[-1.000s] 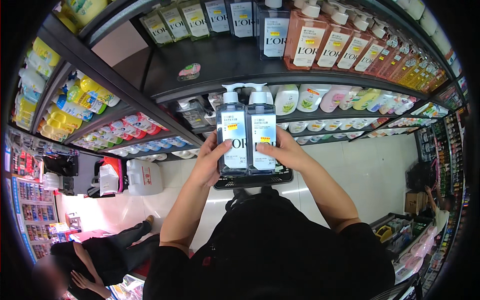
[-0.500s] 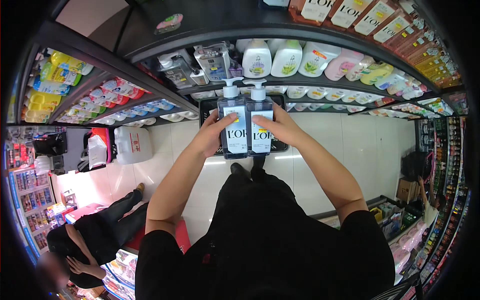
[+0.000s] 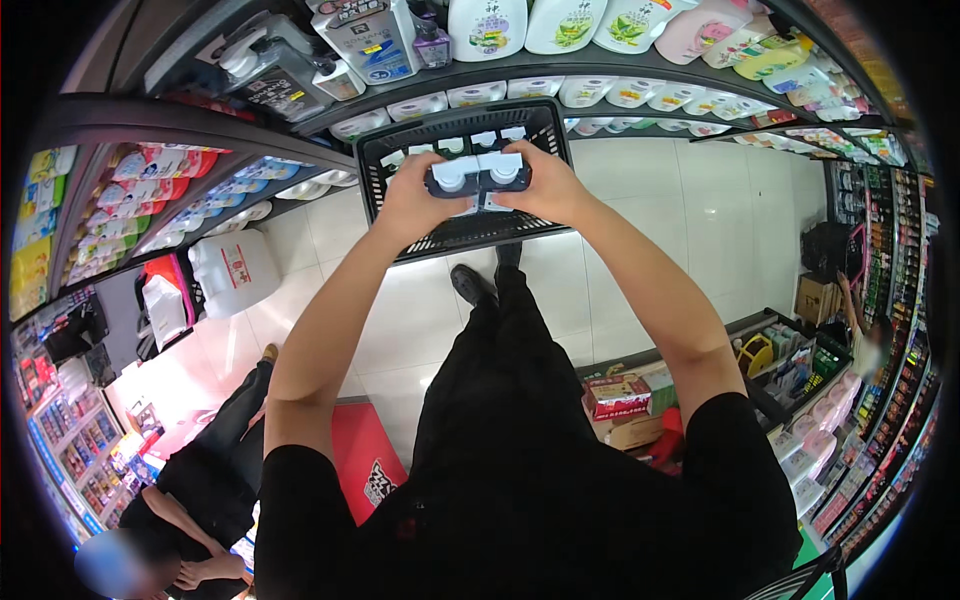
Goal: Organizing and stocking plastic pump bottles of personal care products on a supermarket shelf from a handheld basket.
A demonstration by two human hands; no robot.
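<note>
Two dark pump bottles stand side by side between my hands, and I look down on the white pump tops of the left bottle [image 3: 450,178] and the right bottle [image 3: 505,170]. My left hand [image 3: 412,200] is closed against the outer side of the left one. On the other side, my right hand [image 3: 550,190] presses the right one. Both bottles are over the opening of a black plastic basket [image 3: 430,241]; how deep they reach is hidden. Behind them in the basket, several other white-topped bottles [image 3: 482,141] show in a row.
Ahead, a shelf holds white wash bottles [image 3: 567,25] and a boxed silver set [image 3: 370,40]. A large white jug [image 3: 235,272] stands on the floor at left. Another person [image 3: 205,480] is at lower left. Crates and boxes [image 3: 616,397] lie at right.
Both hands have lowered the two bottles toward the basket, turning them from label-facing to seen from above. More of the basket now shows, and the view has shifted.
</note>
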